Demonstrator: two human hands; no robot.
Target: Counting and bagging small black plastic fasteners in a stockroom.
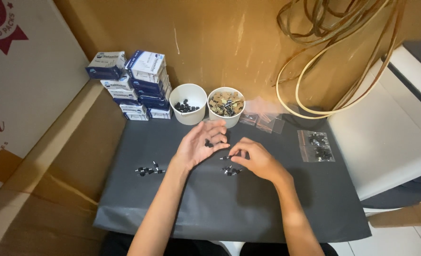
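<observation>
The left hand is held palm up above the grey mat that covers the worktop. Its grip is wide, with the fingers spread and slightly curled. A few small black parts are cupped in the palm.

The right hand is placed just beside the left, palm down. Its grip is narrow: one black part is pinched between thumb and forefinger, with the thin leads pointed toward the left hand.

A small pile of the same parts is located on the mat directly below the right fingers. A second group is laid out on the mat to the left of the left wrist, well apart from the pile.

Two white cups are set behind the hands, touching each other. Black parts are contained in the left cup; tan and dark pieces are contained in the right cup.

A stack of blue and white boxes is positioned left of the cups. Clear bags with black parts are laid at the right edge of the mat. Looped cable is hung against the brown wall behind.
</observation>
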